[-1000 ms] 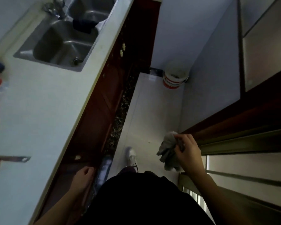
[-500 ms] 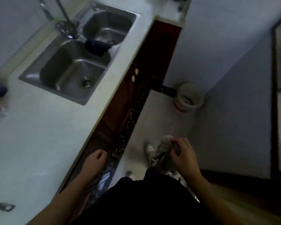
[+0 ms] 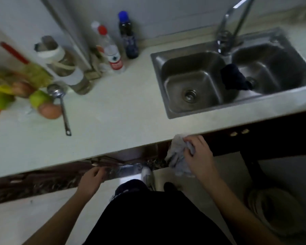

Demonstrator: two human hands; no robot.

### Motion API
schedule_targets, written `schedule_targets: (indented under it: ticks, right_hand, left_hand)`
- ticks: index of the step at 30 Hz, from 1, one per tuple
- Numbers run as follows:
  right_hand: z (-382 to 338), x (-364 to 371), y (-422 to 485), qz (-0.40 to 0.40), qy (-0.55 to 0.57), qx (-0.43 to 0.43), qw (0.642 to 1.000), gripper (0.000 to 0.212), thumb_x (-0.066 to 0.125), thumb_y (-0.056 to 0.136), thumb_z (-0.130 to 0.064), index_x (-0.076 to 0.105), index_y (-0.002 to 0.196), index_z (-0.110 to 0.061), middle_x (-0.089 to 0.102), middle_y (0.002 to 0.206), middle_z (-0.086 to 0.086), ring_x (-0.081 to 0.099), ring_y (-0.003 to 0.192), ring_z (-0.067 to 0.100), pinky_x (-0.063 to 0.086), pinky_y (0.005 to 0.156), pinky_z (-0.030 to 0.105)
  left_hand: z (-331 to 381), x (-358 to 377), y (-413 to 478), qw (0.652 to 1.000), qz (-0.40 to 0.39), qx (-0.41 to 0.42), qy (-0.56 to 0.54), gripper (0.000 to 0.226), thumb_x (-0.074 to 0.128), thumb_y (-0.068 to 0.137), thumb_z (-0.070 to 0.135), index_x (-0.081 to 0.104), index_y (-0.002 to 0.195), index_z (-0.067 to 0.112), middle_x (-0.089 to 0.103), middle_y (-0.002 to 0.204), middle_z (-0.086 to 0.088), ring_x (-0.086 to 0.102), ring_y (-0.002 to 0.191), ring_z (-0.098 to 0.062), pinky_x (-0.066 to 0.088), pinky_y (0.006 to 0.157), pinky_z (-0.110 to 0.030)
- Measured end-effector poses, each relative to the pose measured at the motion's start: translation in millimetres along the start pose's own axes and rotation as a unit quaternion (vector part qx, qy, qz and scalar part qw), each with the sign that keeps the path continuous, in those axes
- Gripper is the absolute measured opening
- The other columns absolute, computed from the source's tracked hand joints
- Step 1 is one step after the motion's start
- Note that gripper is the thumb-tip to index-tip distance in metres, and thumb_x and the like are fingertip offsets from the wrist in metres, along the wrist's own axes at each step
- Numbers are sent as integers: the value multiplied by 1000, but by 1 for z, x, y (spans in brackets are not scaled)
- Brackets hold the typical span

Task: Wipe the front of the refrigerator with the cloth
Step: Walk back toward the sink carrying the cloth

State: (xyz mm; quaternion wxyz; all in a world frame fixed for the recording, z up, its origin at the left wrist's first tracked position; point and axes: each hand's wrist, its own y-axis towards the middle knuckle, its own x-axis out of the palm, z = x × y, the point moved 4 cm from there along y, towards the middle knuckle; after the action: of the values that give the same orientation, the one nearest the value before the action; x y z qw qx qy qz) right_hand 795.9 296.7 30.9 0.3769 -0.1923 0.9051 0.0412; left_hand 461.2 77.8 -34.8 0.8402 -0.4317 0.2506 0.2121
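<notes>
A narrow kitchen, seen from above: a pale tabletop (image 3: 113,121) runs across the view with a steel double sink (image 3: 237,76) let into it; that sink serves here as the landmark. The person faces the tabletop; the right hand (image 3: 197,154) is clenched on a crumpled grey cloth (image 3: 179,156) just below the tabletop's front edge, in front of the sink's left basin; the left hand (image 3: 91,179) hangs loosely curled and apparently empty, further left of the sink and below the edge, though blur makes it hard to be sure. No refrigerator is in view; the wiping can only be judged as not under way at this moment.

The risks, as they look from here: the cloth is bunched and trailing, so part of it could slip from the fingers and drop to the floor; it sits close to the tabletop's edge, where a careless swing might snag it. A dark rag (image 3: 234,79) lies draped over the sink's divider; swapping cloths by mistake is possible. Left of the sink stand bottles (image 3: 113,50) against the wall; further left lie a ladle (image 3: 60,103) and blurred fruit (image 3: 42,101), all within reach of an elbow if the person turns quickly in this tight space.
</notes>
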Motion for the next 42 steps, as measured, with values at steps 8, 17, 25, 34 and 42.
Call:
schedule_targets:
  ticks: [8,17,25,34,42]
  right_hand:
    - [-54,47,81,-41,-16,-87,995,28,63,90,1,65,114,-12,60,111,3,56,106,19,36,88,16]
    - [-96,55,159,-25,-12,-85,996,33,63,91,-6,59,112,-31,45,105,-23,53,100,6,42,81,22]
    - [-138,63,269,-80,7,-115,990,33,59,98,-14,50,110,-43,47,109,-20,52,99,-5,40,83,12]
    - [-152,109,426,-92,-39,-120,988,24,58,97,-19,56,118,-29,51,115,-8,55,100,12,49,90,30]
    - [-110,143,436,-108,-132,-152,974,46,58,100,-32,50,142,-17,52,143,9,45,134,28,40,114,47]
  left_hand:
    - [22,-30,23,997,52,20,-53,27,52,105,24,71,90,11,71,86,-7,66,84,-27,48,78,-39]
    - [100,-68,83,989,35,65,-127,22,53,102,28,72,92,32,75,90,14,73,79,-6,53,75,-30]
    - [111,-80,119,990,56,24,-129,20,55,101,27,71,89,31,76,88,6,74,79,-16,56,82,-38]
    - [117,-79,141,984,84,-6,-156,20,55,101,29,72,89,29,76,88,9,74,79,-12,55,80,-35]
    - [135,-81,157,986,94,2,-136,19,54,103,29,70,92,36,75,90,11,73,79,-4,54,77,-29]
